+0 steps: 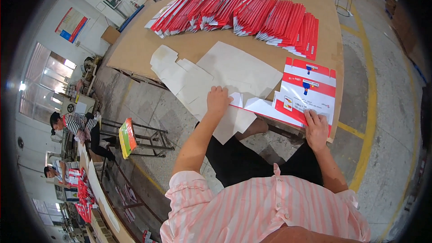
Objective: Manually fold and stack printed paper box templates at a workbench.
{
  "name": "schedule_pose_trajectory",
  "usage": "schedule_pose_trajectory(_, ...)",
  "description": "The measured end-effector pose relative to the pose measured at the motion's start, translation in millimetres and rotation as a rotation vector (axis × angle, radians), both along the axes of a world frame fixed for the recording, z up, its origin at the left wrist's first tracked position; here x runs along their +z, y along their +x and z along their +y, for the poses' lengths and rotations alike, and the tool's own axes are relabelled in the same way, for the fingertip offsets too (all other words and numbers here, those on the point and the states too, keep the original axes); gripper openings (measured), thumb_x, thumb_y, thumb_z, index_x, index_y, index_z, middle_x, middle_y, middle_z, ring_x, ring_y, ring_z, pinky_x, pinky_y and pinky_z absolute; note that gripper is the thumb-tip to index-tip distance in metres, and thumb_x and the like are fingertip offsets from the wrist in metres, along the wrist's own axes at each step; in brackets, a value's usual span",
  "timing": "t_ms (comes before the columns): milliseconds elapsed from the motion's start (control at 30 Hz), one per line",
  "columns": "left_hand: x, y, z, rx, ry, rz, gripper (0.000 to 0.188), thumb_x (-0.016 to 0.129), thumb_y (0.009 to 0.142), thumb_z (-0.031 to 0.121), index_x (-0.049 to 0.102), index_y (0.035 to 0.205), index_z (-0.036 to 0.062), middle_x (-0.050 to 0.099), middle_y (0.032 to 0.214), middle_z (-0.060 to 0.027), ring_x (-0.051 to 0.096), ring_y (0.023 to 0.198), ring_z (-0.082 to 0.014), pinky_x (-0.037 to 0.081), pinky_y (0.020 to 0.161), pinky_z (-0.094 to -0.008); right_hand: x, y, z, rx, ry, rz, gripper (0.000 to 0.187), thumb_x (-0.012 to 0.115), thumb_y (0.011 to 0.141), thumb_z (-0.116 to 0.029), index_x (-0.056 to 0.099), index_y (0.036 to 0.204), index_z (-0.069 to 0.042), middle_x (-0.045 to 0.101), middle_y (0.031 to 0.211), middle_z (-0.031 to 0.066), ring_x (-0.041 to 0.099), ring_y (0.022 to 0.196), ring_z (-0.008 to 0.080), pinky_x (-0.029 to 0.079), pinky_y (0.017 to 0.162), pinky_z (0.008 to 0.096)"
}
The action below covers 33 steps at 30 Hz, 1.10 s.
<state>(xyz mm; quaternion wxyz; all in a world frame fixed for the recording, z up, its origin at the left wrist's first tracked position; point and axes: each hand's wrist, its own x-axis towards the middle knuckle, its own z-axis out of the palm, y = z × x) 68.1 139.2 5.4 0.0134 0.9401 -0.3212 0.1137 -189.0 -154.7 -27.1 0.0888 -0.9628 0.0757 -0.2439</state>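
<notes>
Large flat carton blanks lie over the near side of the table, one plain off-white sheet [245, 67] and one printed red-and-white carton blank [320, 89] at the right. My left hand [218, 102] has its fingers curled at a red-edged flap of the blank, on top of the off-white board. Part of that board hangs past the table edge over my lap. At the printed blank's near edge my right hand [317, 129] presses with bent fingers, its thumb hidden. Between my hands a white flap [262, 106] stands partly folded.
Long leaning rows of folded red-and-white cartons [252, 13] fill the far side of the brown table [135, 47]. At the left, a metal-framed stool [146, 137] carries a colourful stack. Two people [83, 128] work farther left. A small wire stand [344, 2] is on the floor at the right.
</notes>
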Motion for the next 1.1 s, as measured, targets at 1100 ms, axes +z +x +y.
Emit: schedule_pose_trajectory(1100,-29.0,-80.9,-79.3,-0.432,-0.166,0.061,0.040,0.054,0.091,0.028,0.056,0.128,0.0137,0.046,0.135,-0.0188,0.042,0.120,-0.0387,0.033,0.099,-0.0504,7.8,0.9,5.9,0.044,-0.094,0.088,0.049,0.058,0.088,-0.046,0.059,0.127,-0.017,0.048,0.127,0.0163,0.042,0.121,0.0357,0.033,0.100,0.0526)
